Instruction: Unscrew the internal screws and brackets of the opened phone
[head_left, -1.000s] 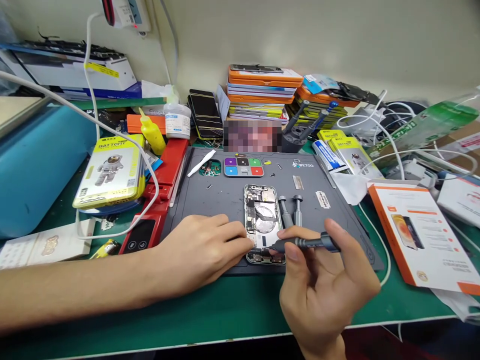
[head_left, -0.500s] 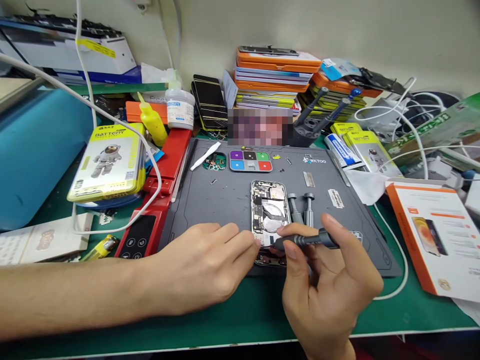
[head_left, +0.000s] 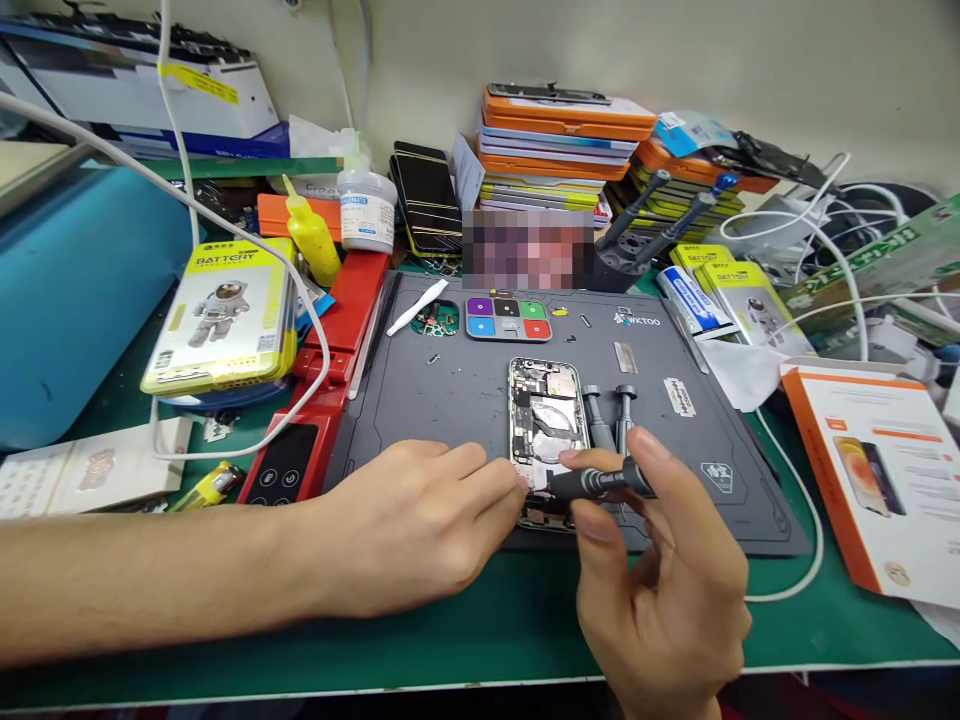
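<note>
An opened phone (head_left: 551, 415) with its inner parts showing lies on the grey work mat (head_left: 450, 400). My left hand (head_left: 427, 515) is closed at the phone's lower left edge, fingertips together; what it pinches, if anything, is hidden. My right hand (head_left: 660, 570) holds a dark screwdriver (head_left: 596, 482) at a slant over the phone's lower part, with the index finger at its rear end. The driver's tip is hard to make out. Two more grey screwdrivers (head_left: 625, 410) lie just right of the phone.
A coloured magnetic tray (head_left: 508, 320), a white pry tool (head_left: 418, 307) and small parts lie toward the mat's back. Red equipment (head_left: 289, 460) and battery packs (head_left: 221, 315) stand left, an orange-edged box (head_left: 862, 470) right, stacked boxes (head_left: 559, 150) behind.
The view has shifted slightly, so the whole bench sits a little further right. My right thumb has moved away from the screwdriver's front part, and the driver lies a little flatter.
</note>
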